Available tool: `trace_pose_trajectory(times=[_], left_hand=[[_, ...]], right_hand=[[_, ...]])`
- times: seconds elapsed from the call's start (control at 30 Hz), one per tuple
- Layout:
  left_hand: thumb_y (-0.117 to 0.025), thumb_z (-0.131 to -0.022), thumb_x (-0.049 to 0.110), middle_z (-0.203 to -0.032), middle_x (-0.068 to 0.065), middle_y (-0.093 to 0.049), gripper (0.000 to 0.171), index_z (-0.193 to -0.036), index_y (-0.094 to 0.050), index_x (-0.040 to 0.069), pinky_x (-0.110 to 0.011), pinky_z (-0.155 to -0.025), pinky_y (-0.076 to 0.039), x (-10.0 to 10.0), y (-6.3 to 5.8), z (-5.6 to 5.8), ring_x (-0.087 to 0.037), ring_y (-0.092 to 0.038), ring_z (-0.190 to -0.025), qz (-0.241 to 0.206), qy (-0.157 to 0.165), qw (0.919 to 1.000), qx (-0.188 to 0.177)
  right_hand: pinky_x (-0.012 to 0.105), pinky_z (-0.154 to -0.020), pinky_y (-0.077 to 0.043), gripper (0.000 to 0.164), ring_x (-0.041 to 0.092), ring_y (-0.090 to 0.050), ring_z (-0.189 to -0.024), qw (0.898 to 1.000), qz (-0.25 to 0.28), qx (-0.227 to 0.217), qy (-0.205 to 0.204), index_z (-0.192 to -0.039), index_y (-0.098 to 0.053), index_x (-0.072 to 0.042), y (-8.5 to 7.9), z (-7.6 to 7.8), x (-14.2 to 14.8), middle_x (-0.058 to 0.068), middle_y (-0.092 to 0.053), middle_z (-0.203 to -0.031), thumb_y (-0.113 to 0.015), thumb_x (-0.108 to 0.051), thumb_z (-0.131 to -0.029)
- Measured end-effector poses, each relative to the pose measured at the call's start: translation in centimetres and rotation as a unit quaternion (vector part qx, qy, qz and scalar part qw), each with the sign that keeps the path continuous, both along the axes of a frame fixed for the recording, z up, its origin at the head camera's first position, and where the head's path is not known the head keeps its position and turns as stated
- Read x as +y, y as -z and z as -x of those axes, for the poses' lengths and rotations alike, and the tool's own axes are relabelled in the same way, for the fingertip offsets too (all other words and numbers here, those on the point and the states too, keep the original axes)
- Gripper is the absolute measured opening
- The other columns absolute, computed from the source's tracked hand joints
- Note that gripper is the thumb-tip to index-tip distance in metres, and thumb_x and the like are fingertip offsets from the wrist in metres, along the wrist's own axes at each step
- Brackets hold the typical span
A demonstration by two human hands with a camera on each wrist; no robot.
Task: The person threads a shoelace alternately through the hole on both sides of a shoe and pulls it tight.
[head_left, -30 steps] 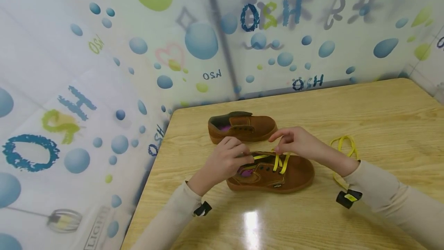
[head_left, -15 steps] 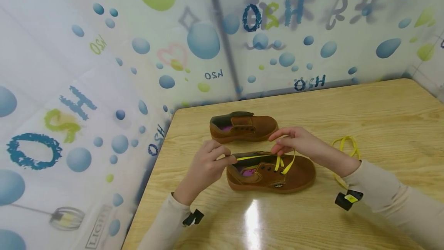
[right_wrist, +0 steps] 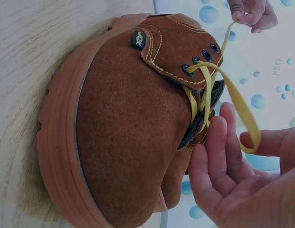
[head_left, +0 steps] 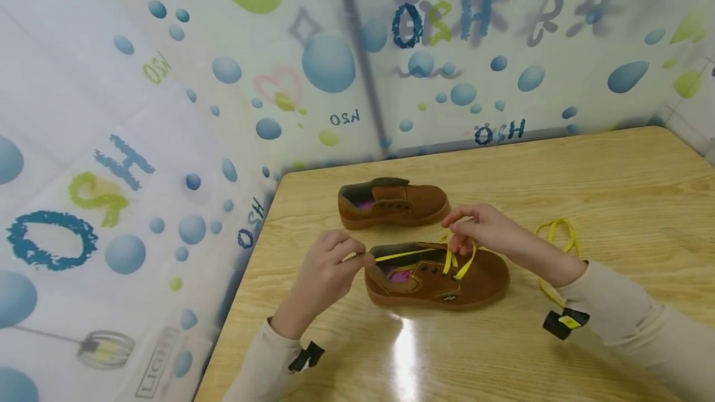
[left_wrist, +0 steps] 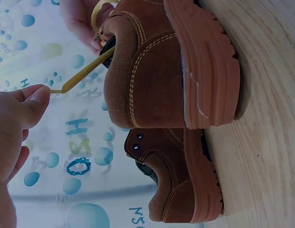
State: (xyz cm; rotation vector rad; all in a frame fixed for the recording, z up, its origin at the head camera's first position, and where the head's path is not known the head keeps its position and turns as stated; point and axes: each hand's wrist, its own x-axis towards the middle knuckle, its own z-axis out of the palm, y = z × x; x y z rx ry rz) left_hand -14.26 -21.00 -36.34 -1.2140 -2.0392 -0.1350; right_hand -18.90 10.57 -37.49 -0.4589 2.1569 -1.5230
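Observation:
A brown suede shoe stands on the table, toe to the right. My left hand, just past its heel, pinches a yellow shoelace between thumb and forefinger. The lace runs straight over the shoe opening to the eyelets. Above the lacing is my right hand; in the right wrist view its fingers reach the tongue area, fairly straight. A loop of yellow lace comes out of an eyelet and drapes over one extended digit of that hand.
Behind it stands a second brown shoe, with bare eyelets. Another yellow lace lies coiled on the wooden table, partly behind the right forearm. A patterned wall covering rises at the table's far and left edges.
My left hand has moved left from over the shoe opening to beyond the heel, drawing the lace out straight. The right hand has stayed near the lacing, shifting slightly to the right.

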Motion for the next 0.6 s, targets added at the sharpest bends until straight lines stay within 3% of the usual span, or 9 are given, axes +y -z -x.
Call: trace_pose_trajectory(times=[0.33,0.6], left_hand=[[-0.072,-0.081,0.008,-0.083,0.005,-0.060,0.008,-0.082,-0.074,0.016,-0.027,-0.075,-0.039,-0.4,-0.4,-0.7,-0.013,-0.047,-0.079,-0.005,-0.010,0.9993,-0.036],[-0.066,-0.087,0.010,-0.080,0.002,-0.061,0.012,-0.078,-0.074,0.013,-0.028,-0.070,-0.041,-1.0,-1.1,-0.7,-0.016,-0.049,-0.075,-0.057,0.012,0.9978,0.032]], right_hand=[[0.032,-0.082,-0.054,0.035,0.021,-0.068,-0.089,0.998,0.046,-0.030,-0.041,-0.129,-0.045,0.001,0.3,-0.1,0.3,0.013,-0.070,-0.101,-0.040,-0.019,-0.101],[0.032,-0.086,-0.053,0.039,0.020,-0.067,-0.094,0.994,0.068,-0.066,-0.050,-0.134,-0.039,0.000,0.0,-0.3,0.0,0.011,-0.069,-0.109,-0.042,-0.018,-0.100]])
